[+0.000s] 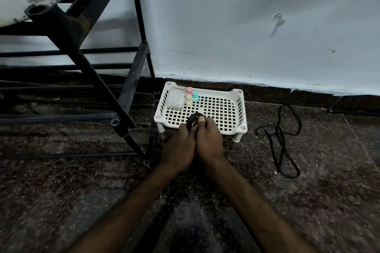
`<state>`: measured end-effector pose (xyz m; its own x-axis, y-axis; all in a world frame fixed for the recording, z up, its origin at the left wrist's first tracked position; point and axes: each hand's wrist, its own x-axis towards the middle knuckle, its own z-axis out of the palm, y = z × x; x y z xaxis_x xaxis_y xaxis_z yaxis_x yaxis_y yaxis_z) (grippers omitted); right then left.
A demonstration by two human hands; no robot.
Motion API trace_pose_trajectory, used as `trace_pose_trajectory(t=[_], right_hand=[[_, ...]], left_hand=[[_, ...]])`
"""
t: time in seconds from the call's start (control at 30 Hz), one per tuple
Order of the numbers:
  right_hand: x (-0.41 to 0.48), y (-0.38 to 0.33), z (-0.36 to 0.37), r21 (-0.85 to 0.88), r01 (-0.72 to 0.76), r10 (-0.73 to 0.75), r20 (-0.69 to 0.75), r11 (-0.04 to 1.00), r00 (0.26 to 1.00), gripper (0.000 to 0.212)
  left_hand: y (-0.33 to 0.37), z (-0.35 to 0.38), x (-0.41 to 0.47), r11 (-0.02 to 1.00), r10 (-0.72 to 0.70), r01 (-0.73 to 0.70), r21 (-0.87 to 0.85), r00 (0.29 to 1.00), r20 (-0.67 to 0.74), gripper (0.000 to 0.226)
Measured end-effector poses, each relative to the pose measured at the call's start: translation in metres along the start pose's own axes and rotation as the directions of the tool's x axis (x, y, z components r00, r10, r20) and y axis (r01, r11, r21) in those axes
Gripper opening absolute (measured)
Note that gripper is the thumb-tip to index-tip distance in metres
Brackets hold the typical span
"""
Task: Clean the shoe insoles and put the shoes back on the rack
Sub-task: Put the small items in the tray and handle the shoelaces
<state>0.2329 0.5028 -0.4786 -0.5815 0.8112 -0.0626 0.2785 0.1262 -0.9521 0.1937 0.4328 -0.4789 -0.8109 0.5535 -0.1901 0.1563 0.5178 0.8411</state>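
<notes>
Over the near edge of the white tray (240, 109), both hands meet around a small black coiled thing (193, 120), seemingly a rolled lace or band; too dark to tell which. The left hand (180, 146) and right hand (208, 139) press together, each grip pinched on that coil, the right thumb on top. No shoe or insole is in view. A loose black lace (281, 139) lies on the floor to the right, nearer the right hand, its long axis running away from the person. The black rack (131, 80) stands left, nearer the left hand.
</notes>
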Motion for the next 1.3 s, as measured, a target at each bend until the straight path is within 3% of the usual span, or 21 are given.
trace_pose_trajectory(t=[0.07,0.13,0.2,0.27,0.33,0.4,0.47,0.53,0.6,0.7,0.87,0.97,1.13,1.3], right_hand=[[0.001,0.004,0.002,0.053,-0.099,0.097,0.05,0.994,0.994,0.03],[0.002,0.007,0.004,0.137,-0.22,0.196,0.169,0.966,0.966,0.052],[0.0,0.006,0.005,0.193,-0.278,0.206,0.328,0.941,0.922,0.066],[-0.002,0.006,0.005,0.154,-0.208,0.131,0.402,0.966,0.906,0.059],[-0.001,0.007,0.005,0.091,-0.093,0.052,0.379,0.991,0.924,0.037],[0.008,0.009,0.002,-0.045,0.014,0.003,0.351,0.999,0.937,0.028],[0.021,0.009,-0.002,-0.182,0.06,0.007,0.348,0.981,0.938,0.029],[0.035,0.008,-0.004,-0.268,0.1,-0.001,0.346,0.958,0.938,0.033],[0.05,0.005,-0.001,-0.4,0.219,-0.062,0.369,0.89,0.927,0.033],[0.072,-0.005,0.02,-0.483,0.431,-0.155,0.51,0.763,0.846,0.028],[0.093,-0.004,0.055,-0.574,0.565,-0.09,0.65,0.594,0.755,0.032],[0.094,0.003,0.059,-0.529,0.612,-0.179,0.653,0.588,0.736,0.029],[0.091,0.011,0.052,-0.538,0.682,-0.322,0.616,0.496,0.719,0.038],[0.091,0.018,0.039,-0.545,0.636,-0.326,0.562,0.546,0.76,0.035]], left_hand=[[-0.001,-0.002,-0.001,0.996,0.043,-0.043,0.076,0.999,0.001,0.037],[-0.002,-0.007,-0.004,0.973,0.115,-0.124,0.195,0.992,0.059,0.045],[-0.005,-0.01,-0.008,0.916,0.194,-0.239,0.324,0.967,0.165,0.061],[-0.01,-0.012,-0.007,0.87,0.231,-0.318,0.377,0.938,0.258,0.071],[-0.014,-0.012,-0.006,0.87,0.267,-0.371,0.325,0.909,0.321,0.073],[-0.016,-0.012,-0.006,0.945,0.283,-0.319,0.066,0.904,0.32,0.068],[-0.015,-0.013,-0.013,0.967,0.216,-0.156,-0.203,0.924,0.317,0.049],[-0.017,-0.016,-0.025,0.955,0.129,-0.044,-0.294,0.953,0.276,0.039],[-0.033,-0.017,-0.039,0.954,0.043,0.02,-0.298,0.978,0.205,0.038],[-0.054,-0.023,-0.053,0.935,-0.054,0.121,-0.333,0.978,0.204,0.029],[-0.062,-0.031,-0.04,0.961,-0.065,0.11,-0.255,0.982,0.178,0.032],[-0.059,-0.036,-0.017,0.986,-0.048,0.068,-0.151,0.99,0.134,0.034],[-0.048,-0.035,0.011,0.995,-0.038,0.046,-0.092,0.996,0.079,0.034],[-0.052,-0.03,0.016,0.999,-0.041,0.041,-0.021,0.999,0.024,0.04]])
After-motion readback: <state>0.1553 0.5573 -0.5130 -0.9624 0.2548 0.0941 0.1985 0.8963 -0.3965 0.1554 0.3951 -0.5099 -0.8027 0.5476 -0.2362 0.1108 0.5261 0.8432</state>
